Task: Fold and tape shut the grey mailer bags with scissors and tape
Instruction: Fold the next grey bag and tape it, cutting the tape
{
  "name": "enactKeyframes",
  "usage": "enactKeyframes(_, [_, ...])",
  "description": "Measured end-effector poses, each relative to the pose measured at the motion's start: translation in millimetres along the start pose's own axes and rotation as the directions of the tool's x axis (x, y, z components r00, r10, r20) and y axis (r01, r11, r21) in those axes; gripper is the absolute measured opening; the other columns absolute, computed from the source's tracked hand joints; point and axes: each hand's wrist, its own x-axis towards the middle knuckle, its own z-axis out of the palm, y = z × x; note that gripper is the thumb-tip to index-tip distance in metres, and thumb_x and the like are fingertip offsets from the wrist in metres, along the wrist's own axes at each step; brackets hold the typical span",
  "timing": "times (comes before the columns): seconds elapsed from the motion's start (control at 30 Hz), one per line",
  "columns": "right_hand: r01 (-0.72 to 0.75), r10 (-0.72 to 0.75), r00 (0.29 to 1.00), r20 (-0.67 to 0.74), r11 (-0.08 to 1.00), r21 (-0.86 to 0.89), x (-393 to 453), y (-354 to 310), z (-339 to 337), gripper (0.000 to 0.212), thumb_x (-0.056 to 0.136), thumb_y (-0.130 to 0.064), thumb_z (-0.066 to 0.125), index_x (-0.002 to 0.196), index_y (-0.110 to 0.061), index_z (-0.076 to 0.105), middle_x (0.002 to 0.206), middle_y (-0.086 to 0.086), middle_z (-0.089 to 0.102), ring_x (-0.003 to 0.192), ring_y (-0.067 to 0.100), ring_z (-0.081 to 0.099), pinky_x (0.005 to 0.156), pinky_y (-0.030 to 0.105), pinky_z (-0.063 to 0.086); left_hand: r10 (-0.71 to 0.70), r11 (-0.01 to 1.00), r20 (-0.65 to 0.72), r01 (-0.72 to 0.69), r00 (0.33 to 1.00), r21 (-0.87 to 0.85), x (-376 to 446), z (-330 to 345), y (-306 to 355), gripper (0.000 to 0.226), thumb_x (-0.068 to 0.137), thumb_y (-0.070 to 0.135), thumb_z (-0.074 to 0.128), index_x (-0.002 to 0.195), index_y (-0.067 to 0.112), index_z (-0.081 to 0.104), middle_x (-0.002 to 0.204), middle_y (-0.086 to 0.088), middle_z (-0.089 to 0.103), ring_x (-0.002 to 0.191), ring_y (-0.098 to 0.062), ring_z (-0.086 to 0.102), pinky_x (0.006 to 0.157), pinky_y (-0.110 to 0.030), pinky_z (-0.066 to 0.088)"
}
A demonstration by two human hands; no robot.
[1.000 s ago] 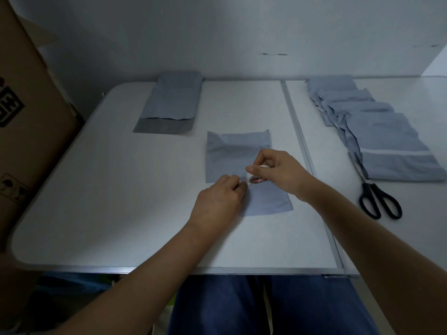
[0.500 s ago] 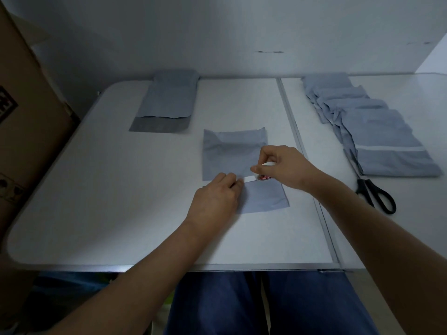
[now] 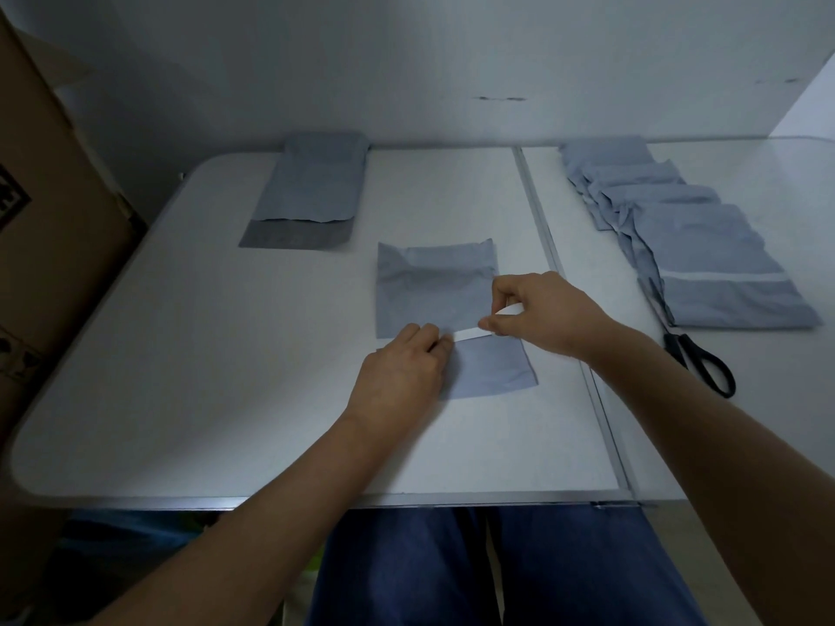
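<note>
Mailer bag [image 3: 436,293] lies mid-frame; left hand [image 3: 402,372] presses the tape [image 3: 467,334] end down, right hand [image 3: 537,316] pinches the roll. Slack could likely wrinkle the strip or lift the fold

White desk [image 3: 189,354] w/ rounded corners, metal seam strip [image 3: 565,282] running front to back right of centre, metal trim along front edge. Brown cardboard box [image 3: 49,228] stands just left of desk, taller than desk top, black print on its side, partly cut off by frame edge. Plain pale wall [image 3: 406,61] behind desk, a few dark scuff marks [image 3: 499,98] on it above the seam strip. Below desk's front edge: person's legs in dark blue trousers [image 3: 452,571]. Floor under desk too dark to make out.
</note>
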Motion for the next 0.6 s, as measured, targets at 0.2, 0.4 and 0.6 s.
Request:
enactKeyframes(0.2, [-0.038,0.036,0.999,0.015,0.991,0.127,-5,5,-6,0.026,0.095,-0.040,0.052,0.094,-0.017,0.065,0.088,-0.004,0.066,0.079,0.009,0.057,0.068,0.024,0.041,0.024,1.000,-0.016,-0.024,1.000,-0.010,-2,3,1,0.040,0.068,0.009,0.081,0.106,0.008,0.069,0.088,0.000,0.059,0.078,-0.020,0.057,0.037,-0.024,0.029])
enactKeyframes(0.4, [-0.120,0.108,0.993,0.056,0.951,0.284,-10,10,0,0.024,0.089,-0.044,0.062,0.086,-0.021,0.066,0.071,-0.012,0.060,0.066,0.002,0.053,0.061,0.019,0.037,0.045,0.996,-0.032,-0.047,0.998,-0.073,3,3,0,0.028,0.070,0.001,0.073,0.097,0.007,0.067,0.090,-0.005,0.059,0.078,-0.024,0.055,0.055,-0.033,0.046])
enactKeyframes(0.6, [-0.111,0.120,0.993,0.005,0.896,0.429,-8,9,4,0.024,0.085,-0.035,0.071,0.083,-0.011,0.068,0.066,-0.015,0.066,0.060,-0.012,0.057,0.056,0.003,0.039,0.049,0.989,0.120,-0.031,0.992,-0.143,10,-5,2,0.029,0.085,0.001,0.057,0.113,0.004,0.059,0.108,-0.007,0.050,0.097,-0.024,0.049,0.059,-0.042,0.052])
